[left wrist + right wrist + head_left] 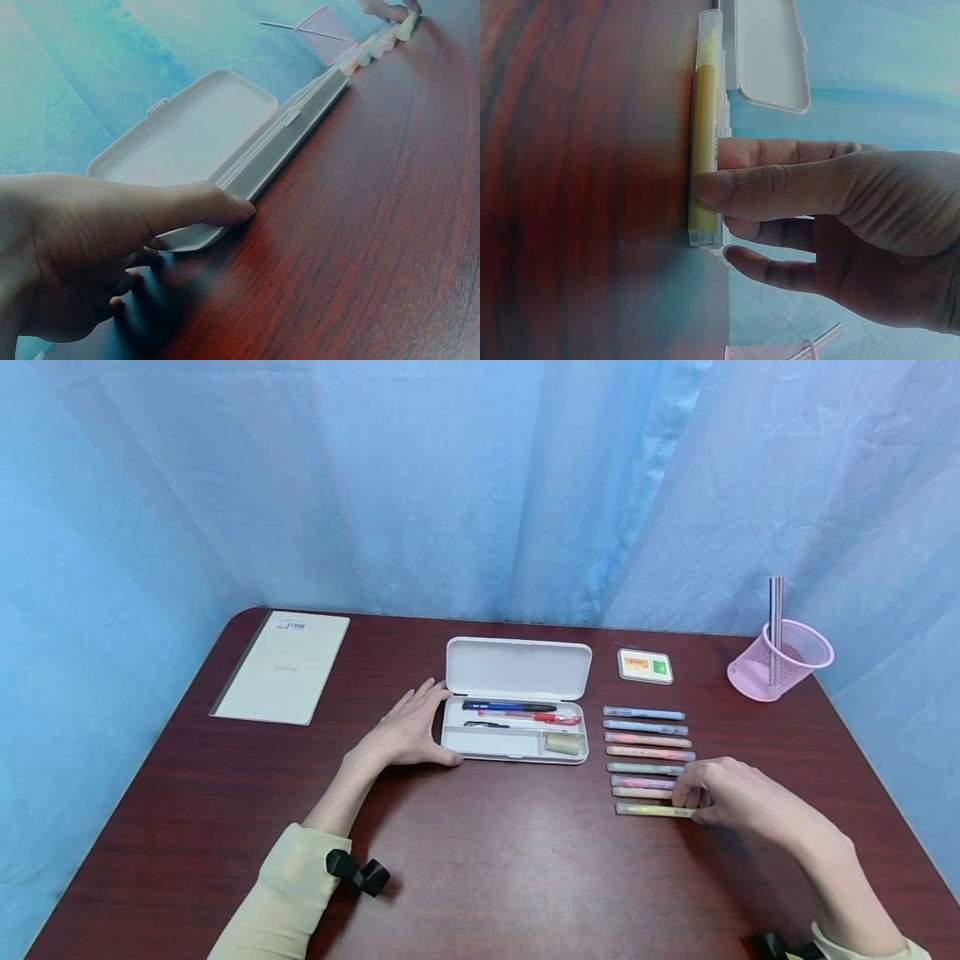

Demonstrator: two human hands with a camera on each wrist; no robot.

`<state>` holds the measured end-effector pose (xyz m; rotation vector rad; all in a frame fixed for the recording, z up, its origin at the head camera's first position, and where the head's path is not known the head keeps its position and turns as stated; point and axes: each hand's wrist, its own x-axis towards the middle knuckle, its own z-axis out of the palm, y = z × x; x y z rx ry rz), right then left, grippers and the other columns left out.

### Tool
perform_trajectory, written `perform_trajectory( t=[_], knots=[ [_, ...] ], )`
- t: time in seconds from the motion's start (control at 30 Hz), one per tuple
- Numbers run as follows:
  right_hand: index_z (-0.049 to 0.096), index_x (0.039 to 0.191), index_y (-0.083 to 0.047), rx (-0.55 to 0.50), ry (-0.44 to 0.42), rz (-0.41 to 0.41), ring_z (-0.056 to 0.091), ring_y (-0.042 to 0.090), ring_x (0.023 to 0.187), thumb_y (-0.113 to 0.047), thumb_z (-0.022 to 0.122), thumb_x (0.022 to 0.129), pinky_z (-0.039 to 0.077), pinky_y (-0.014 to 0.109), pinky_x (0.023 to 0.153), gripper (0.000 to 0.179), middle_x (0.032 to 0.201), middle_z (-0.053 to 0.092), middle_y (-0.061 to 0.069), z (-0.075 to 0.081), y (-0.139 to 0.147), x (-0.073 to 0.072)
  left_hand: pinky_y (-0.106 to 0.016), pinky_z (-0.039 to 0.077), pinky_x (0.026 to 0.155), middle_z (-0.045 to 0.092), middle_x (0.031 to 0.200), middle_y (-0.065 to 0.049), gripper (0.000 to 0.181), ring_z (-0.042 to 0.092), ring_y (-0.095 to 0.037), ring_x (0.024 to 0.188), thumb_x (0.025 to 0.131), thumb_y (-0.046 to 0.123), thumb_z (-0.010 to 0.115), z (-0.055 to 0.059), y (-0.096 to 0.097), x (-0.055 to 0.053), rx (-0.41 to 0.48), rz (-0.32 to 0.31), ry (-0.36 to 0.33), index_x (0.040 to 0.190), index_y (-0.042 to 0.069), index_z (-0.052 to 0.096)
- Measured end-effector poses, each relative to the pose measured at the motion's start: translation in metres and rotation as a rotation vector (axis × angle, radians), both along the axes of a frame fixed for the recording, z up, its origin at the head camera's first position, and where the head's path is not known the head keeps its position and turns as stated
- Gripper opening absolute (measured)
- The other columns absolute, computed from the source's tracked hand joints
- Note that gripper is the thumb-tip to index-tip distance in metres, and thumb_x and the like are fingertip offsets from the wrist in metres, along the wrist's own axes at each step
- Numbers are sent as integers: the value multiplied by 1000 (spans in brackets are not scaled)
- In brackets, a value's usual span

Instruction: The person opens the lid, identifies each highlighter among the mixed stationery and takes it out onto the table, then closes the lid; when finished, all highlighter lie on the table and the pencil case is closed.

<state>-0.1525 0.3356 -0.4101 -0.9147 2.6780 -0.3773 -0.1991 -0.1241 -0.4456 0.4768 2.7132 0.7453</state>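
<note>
A white pencil case point(491, 745) lies with its lid raised, holding a blue pen point(510, 706), a red pen point(534, 717), a black-tipped pen point(487, 724) and a pale eraser-like block point(562, 743). My left hand point(408, 731) spreads at its left end, thumb touching the front corner, fingers stretched toward the back. To the right, several pastel highlighters point(647, 768) lie in a column. My right hand point(738, 797) pinches the nearest, a yellow highlighter point(705, 120), near its right end between thumb and fingers. Its cap points toward the case.
A cream notebook point(281, 668) with a dark spine lies at the back left. Behind the highlighters is a small clear case point(645, 666) with orange and green pieces. A pink mesh pen cup point(802, 656) holding striped sticks leans at the back right. Blue curtains point(480, 493) surround the table.
</note>
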Motion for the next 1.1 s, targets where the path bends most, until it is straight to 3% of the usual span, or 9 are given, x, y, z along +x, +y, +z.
perform_trajectory(
  t=[0.87, 0.97, 1.1],
  knots=[
    [68, 82, -31, -12, 15, -27, 52, -8, 70, -2, 87, 71, 47, 19, 59, 37, 78, 61, -20, 8, -1, 1, -49, 14, 134, 26, 171, -14, 103, 14, -31, 163, 73, 46, 86, 1, 0, 0, -1, 1, -4, 155, 7, 36],
    [68, 82, -33, -44, 59, -51, 51, -9, 69, -9, 88, 74, 47, 18, 60, 33, 75, 59, -24, 10, -2, 2, -48, 14, 134, 25, 171, -14, 103, 14, -30, 163, 73, 46, 86, 2, 1, 1, -3, 4, -7, 155, 7, 36],
    [71, 85, -31, -132, 195, -67, 51, -12, 68, -14, 89, 76, 46, 17, 59, 26, 73, 58, -27, 11, -7, -3, -48, 13, 134, 26, 171, -14, 103, 14, -30, 163, 73, 46, 86, 3, 1, 1, -3, 6, -8, 155, 7, 36]
  ],
)
